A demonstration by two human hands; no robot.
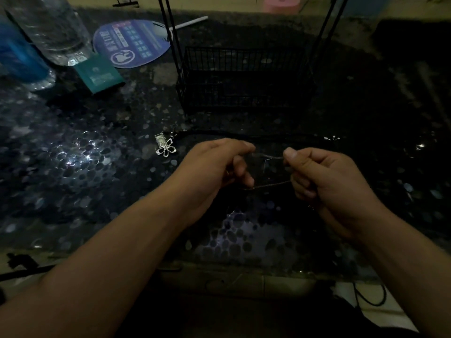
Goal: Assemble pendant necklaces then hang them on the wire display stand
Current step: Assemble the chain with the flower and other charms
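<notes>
It's dim here — most of the dark speckled table (366,167) sinks into near black. A cold white glare glints off its glossy top at the left, with a softer bluish sheen near the front edge between the forearms. The wire display stand (244,76) is barely separable from the gloom behind it. The thin cord (271,157) between the fingers is smeared and hard to trace. Straight lines bow toward the corners — wide-angle stretch — and the clear bottle (56,30) at top left looks soft and grainy.
</notes>
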